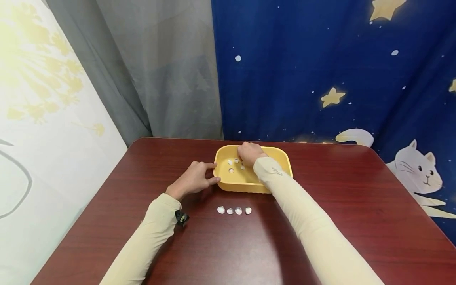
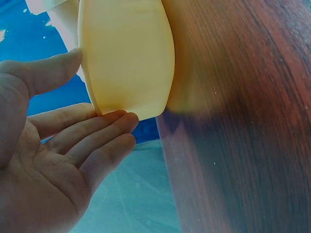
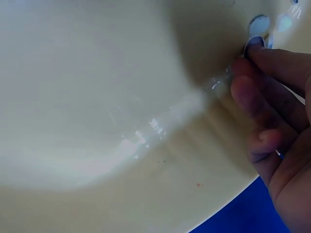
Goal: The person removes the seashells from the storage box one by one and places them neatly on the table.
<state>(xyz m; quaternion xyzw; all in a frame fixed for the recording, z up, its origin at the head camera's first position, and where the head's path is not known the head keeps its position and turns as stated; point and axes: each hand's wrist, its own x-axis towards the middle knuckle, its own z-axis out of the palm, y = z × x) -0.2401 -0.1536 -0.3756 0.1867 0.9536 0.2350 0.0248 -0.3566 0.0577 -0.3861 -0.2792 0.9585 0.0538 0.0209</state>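
A yellow plastic basin (image 1: 246,187) stands near the far edge of the table, with several small white shells (image 1: 231,170) on its floor. My left hand (image 1: 194,178) is at the basin's left end. Its thumb (image 2: 56,73) and fairly straight fingers (image 2: 104,145) touch the rim and outer wall, spread apart. My right hand (image 1: 250,153) reaches down inside the basin. In the right wrist view its fingertips pinch a small shell (image 3: 254,43), partly covered by the fingers, close beside another shell (image 3: 259,25).
Several shells (image 1: 238,211) lie in a row on the dark red wooden table (image 1: 221,253), in front of the basin. Behind the table hang a grey curtain (image 1: 171,71) and a blue starry curtain (image 1: 285,79). A white patterned panel (image 1: 42,118) stands at the left.
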